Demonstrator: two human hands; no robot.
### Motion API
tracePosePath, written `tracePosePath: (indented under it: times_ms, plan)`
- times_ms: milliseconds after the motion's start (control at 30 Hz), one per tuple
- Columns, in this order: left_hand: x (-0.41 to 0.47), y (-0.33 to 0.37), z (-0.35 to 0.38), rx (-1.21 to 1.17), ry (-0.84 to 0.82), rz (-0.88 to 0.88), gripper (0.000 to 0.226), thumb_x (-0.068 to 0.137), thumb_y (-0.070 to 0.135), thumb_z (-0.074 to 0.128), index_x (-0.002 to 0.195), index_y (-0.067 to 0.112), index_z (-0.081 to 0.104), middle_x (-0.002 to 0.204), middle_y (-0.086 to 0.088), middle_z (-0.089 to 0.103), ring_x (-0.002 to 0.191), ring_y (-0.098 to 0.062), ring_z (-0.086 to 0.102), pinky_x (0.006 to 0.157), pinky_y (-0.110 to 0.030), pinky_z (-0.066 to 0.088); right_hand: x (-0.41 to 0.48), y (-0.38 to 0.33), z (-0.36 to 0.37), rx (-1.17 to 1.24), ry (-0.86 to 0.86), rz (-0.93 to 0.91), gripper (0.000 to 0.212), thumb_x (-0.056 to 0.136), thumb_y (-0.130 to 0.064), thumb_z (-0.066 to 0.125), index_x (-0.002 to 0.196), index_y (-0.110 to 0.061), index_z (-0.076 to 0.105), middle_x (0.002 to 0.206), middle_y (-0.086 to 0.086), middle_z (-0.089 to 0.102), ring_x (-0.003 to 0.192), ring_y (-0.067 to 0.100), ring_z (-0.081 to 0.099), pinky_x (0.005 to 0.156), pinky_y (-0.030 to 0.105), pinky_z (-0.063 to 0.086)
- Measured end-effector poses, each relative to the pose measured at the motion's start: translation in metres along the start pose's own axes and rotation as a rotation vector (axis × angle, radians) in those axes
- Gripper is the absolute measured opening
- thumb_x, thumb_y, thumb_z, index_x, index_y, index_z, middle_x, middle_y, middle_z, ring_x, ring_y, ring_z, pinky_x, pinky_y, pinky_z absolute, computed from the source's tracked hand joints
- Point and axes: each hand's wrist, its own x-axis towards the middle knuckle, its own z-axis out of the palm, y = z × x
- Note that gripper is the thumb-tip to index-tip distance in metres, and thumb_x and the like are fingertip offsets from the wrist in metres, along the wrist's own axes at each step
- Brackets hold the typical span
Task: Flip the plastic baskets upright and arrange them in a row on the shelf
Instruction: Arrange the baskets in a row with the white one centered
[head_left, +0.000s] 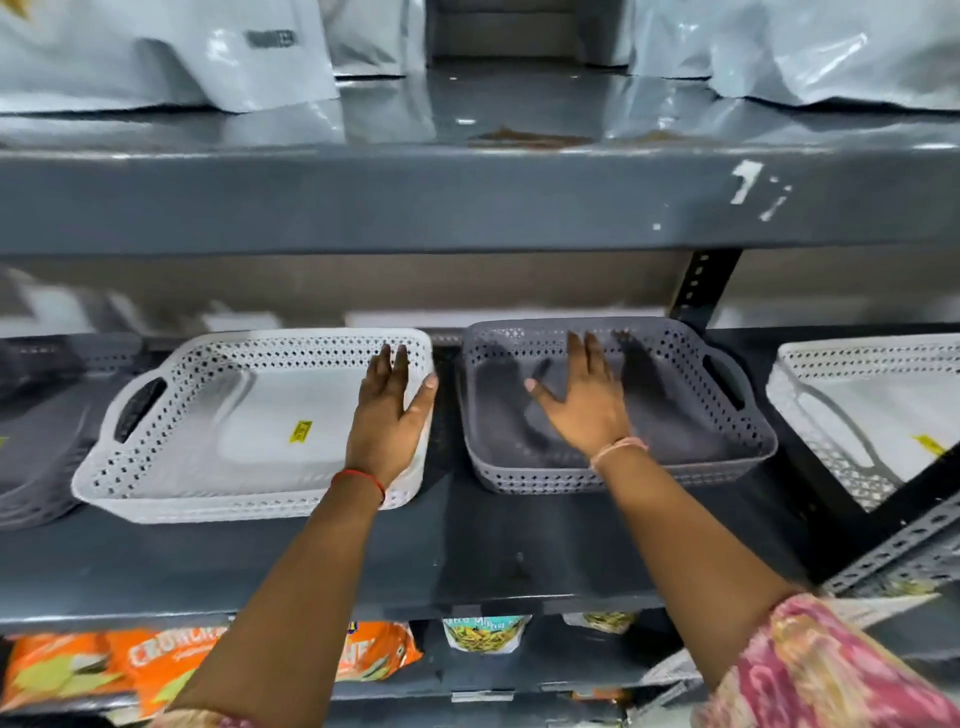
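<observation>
A light grey perforated basket (171, 441) stands upright on the dark shelf (467, 551), a yellow sticker on its floor. To its right a dark grey basket (691, 415) also stands upright. My left hand (389, 415) rests on the light basket's right rim, fingers apart, thumb over the outer side. Inside the dark basket my right hand (587, 400) hovers with fingers spread, holding nothing. A white basket (852, 395) sits upright at the far right. Dark baskets (36, 447) lie blurred at the far left; I cannot tell their orientation.
An upper shelf (467, 202) hangs close above, with grey plastic bags (156, 52) on it. A perforated metal upright (701, 286) stands behind the dark basket and a diagonal brace (904, 545) crosses at right. Orange snack packets (104, 665) fill the shelf below.
</observation>
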Motion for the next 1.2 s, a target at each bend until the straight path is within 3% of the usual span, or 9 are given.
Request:
tracePosePath:
  times_ms: [167,400,533,600,700,800,967,1100,1200]
  plan:
    - [0.007,-0.018,-0.013,0.134,-0.033,-0.030,0.063,0.096,0.039,0.036,0.149,0.015,0.013,0.161,-0.003,0.007,0.149,-0.017,0.000,0.121,-0.031,0.001,-0.001,-0.020,0.014,0.137,-0.144,0.029,0.083,0.088,-0.048,0.052,0.148,-0.007,0.013,0.158,0.016,0.013,0.144,0.032,0.020,0.114,0.038,0.026]
    - [0.020,-0.076,-0.072,0.271,-0.020,-0.053,0.063,0.096,0.037,0.038,0.149,0.009,0.016,0.159,-0.010,0.012,0.149,-0.023,0.003,0.121,-0.033,0.006,-0.006,-0.068,0.042,0.212,-0.255,0.145,0.068,0.085,-0.039,0.061,0.136,-0.002,0.034,0.142,0.019,0.046,0.128,0.035,0.045,0.102,0.035,0.039]
    - [0.034,-0.112,-0.107,0.512,0.125,-0.073,0.067,0.094,0.030,0.045,0.145,-0.004,0.019,0.155,-0.024,0.021,0.146,-0.035,0.011,0.121,-0.043,0.008,-0.002,-0.075,0.050,0.165,-0.241,0.265,0.072,0.082,-0.036,0.063,0.139,-0.004,0.031,0.137,0.020,0.051,0.122,0.038,0.052,0.098,0.039,0.045]
    - [0.040,-0.131,-0.130,0.563,0.211,-0.196,0.073,0.090,0.029,0.051,0.144,-0.008,0.018,0.152,-0.030,0.021,0.144,-0.039,0.013,0.120,-0.046,0.008,-0.003,-0.078,0.051,0.152,-0.220,0.281,0.068,0.083,-0.032,0.061,0.140,-0.008,0.033,0.133,0.020,0.055,0.119,0.038,0.054,0.095,0.036,0.045]
    - [0.042,-0.154,-0.160,0.483,0.189,-0.421,0.066,0.085,0.029,0.056,0.134,-0.008,0.033,0.141,-0.033,0.039,0.133,-0.045,0.035,0.111,-0.049,0.029,-0.005,-0.082,0.049,0.156,-0.202,0.305,0.061,0.086,-0.026,0.058,0.140,-0.009,0.036,0.129,0.021,0.058,0.117,0.036,0.055,0.092,0.032,0.044]
    - [0.041,-0.162,-0.173,0.402,0.151,-0.476,0.043,0.086,0.026,0.054,0.115,-0.005,0.053,0.122,-0.031,0.058,0.113,-0.045,0.054,0.092,-0.047,0.046,-0.008,-0.088,0.053,0.167,-0.138,0.311,0.042,0.086,-0.017,0.056,0.126,-0.007,0.053,0.121,0.022,0.064,0.109,0.037,0.059,0.088,0.033,0.046]
    - [0.037,-0.162,-0.175,0.401,0.159,-0.388,0.031,0.088,0.018,0.050,0.099,-0.008,0.062,0.108,-0.034,0.063,0.101,-0.048,0.058,0.081,-0.046,0.049,-0.013,-0.099,0.060,0.145,-0.069,0.303,0.029,0.088,-0.006,0.048,0.112,0.001,0.061,0.109,0.027,0.068,0.102,0.042,0.061,0.087,0.035,0.047]
    - [0.036,-0.162,-0.178,0.366,0.112,-0.358,0.029,0.088,0.016,0.049,0.099,-0.007,0.063,0.107,-0.032,0.064,0.098,-0.046,0.058,0.080,-0.045,0.048,-0.015,-0.101,0.056,0.163,-0.098,0.315,0.031,0.089,-0.009,0.048,0.117,-0.004,0.060,0.113,0.025,0.067,0.106,0.040,0.059,0.090,0.032,0.045]
    - [0.029,-0.160,-0.187,0.297,-0.002,-0.391,0.033,0.075,0.025,0.050,0.092,-0.001,0.062,0.099,-0.024,0.065,0.084,-0.037,0.054,0.073,-0.036,0.043,-0.019,-0.102,0.052,0.122,-0.135,0.346,0.037,0.086,-0.019,0.053,0.121,-0.006,0.057,0.114,0.023,0.066,0.108,0.039,0.059,0.090,0.034,0.046]
